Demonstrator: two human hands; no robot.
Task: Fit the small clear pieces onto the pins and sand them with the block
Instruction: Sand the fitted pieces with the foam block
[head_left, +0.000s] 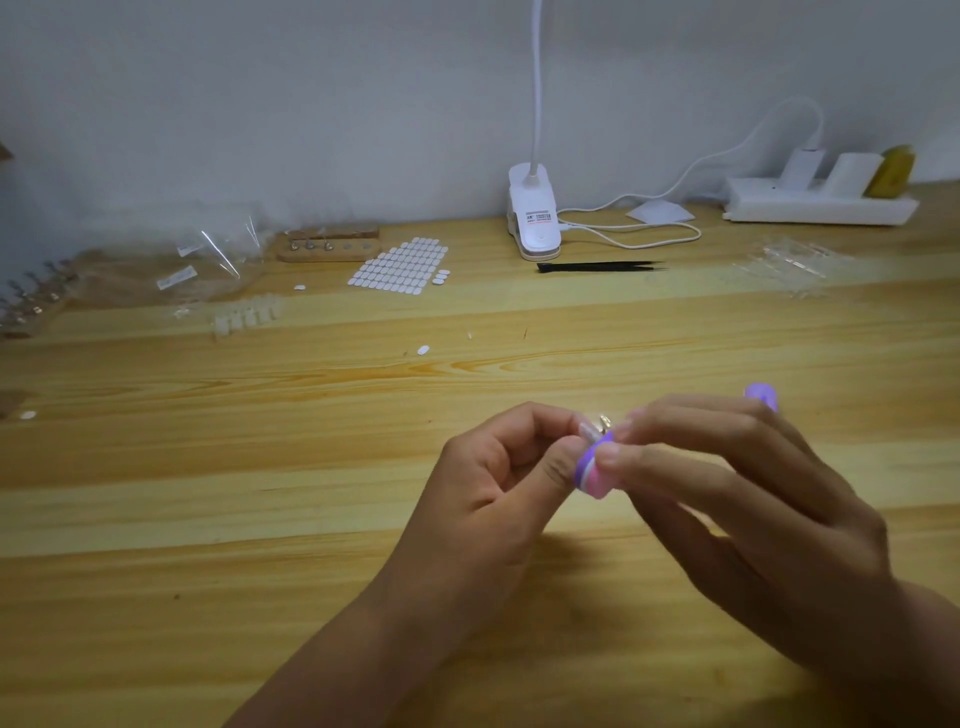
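In the lower centre of the frame, the left hand (498, 483) was curled, its thumb and forefinger pinching a small clear piece (588, 431) seated on a metal pin (605, 421). The right hand (727, 499), just to its right, gripped the purple sanding block (589, 470) between thumb and fingers. One end of the block touched the clear piece; the other end protruded past the knuckles toward the upper right. Both hands were positioned over the wooden counter (260, 519).

Further back, at mid-frame, a single white oval pad (423, 350) lay on the counter. To the left of it stood a short row of clear pieces (247, 314). Behind these, a sheet of white oval pads (400, 266) lay near a wooden pin holder (327, 244) and clear plastic bags (208, 260). Black tweezers (597, 267) lay to the right of the sheet, in front of a white clip lamp (534, 218). Blurred clear strips (789, 265) lay at the right of the frame. A white power strip (821, 207) sat by the wall in the upper right.
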